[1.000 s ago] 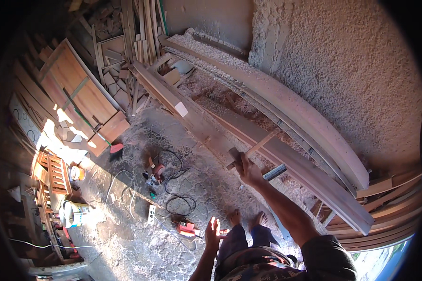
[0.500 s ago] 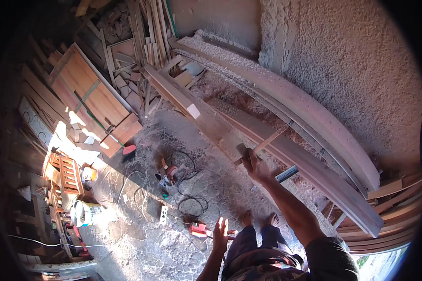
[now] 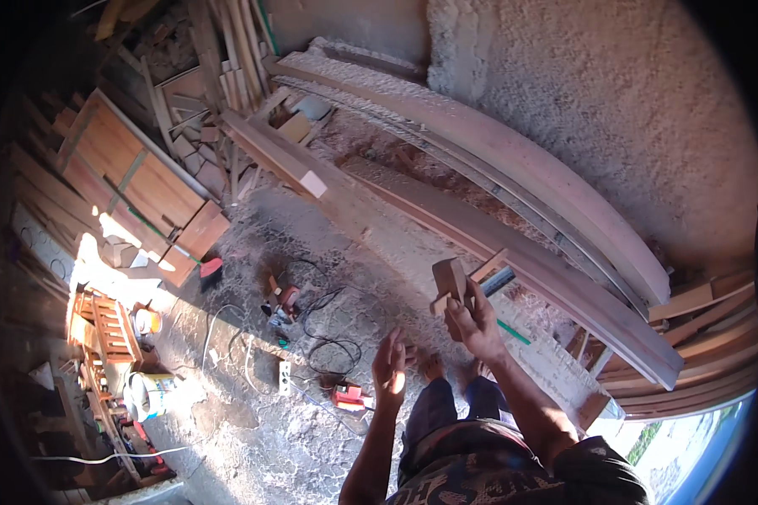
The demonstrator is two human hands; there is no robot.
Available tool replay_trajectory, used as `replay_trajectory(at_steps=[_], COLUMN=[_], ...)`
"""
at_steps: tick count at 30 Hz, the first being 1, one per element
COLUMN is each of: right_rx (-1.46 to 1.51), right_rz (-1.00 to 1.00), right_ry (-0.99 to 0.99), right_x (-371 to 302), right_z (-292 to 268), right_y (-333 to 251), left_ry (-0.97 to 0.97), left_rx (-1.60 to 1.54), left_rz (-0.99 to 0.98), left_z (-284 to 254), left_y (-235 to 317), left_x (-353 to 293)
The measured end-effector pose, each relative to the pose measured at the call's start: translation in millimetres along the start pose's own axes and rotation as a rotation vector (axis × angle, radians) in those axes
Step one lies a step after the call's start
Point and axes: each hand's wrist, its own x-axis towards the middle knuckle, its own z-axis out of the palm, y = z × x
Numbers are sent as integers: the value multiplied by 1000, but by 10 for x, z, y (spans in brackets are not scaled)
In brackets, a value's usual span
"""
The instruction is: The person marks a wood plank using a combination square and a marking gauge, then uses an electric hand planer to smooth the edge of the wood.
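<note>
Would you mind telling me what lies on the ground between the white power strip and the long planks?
In the head view, a power tool and loops of black cable lie on the dusty ground between the power strip and the planks.

Long planks [image 3: 514, 168], power tools [image 3: 282, 303], cables [image 3: 320, 341]

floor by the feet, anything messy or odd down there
Yes: black cords lie tangled and looped across the dusty floor around a power tool and a white power strip, left of the open left hand.
</note>
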Motion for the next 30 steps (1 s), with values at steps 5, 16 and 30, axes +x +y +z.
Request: replay_trajectory(at_steps=[5,16,30], right_rx=[378,717,1147], right_rz=[-96,46,-130], right_ry=[105,322,363], right_x=[-1180,-2173,-2956], right_z=[-585,-1667,-3045], right_y=[-464,-15,-175], left_ry=[-71,-233,-428], left_rx=[77,174,69], left_rz=[-94,-198,-290], left_z=[215,1033,2654], left_y=[-40,-517,-1156], left_x=[-250,-913,-1814])
